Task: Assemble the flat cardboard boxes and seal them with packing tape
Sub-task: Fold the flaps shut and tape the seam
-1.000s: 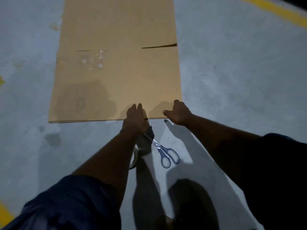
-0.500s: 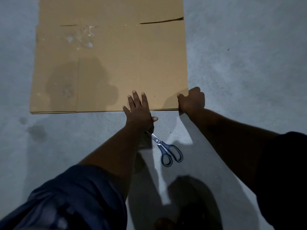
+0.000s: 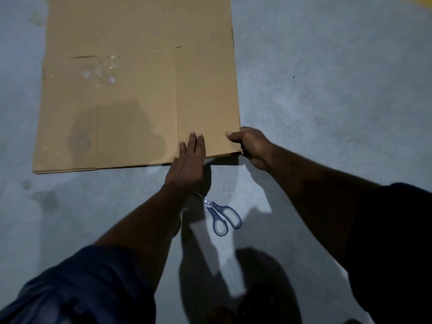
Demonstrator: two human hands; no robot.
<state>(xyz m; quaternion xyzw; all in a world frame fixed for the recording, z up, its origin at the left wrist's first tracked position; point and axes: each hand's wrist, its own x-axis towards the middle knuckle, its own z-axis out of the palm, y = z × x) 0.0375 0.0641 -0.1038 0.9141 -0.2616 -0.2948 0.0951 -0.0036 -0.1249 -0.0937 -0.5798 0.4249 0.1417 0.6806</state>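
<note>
A flat brown cardboard box point(image 3: 131, 90) lies folded on the grey concrete floor, with white tape residue and a dark stain on its top panel. My left hand point(image 3: 189, 160) presses straight fingers on its near edge. My right hand point(image 3: 251, 146) grips the near right corner, thumb on top and fingers curled under, and that corner sits slightly raised. No tape roll shows in this frame.
Blue-handled scissors point(image 3: 221, 217) lie on the floor just behind my left hand, blades partly hidden by my wrist. Bare concrete floor point(image 3: 327, 101) stretches to the right and left of the box. My shadow falls across the near floor.
My right hand's thumb now lies on top of the box's near right corner, which has lifted slightly. My left hand stays pressed on the near edge. The view shifted a little.
</note>
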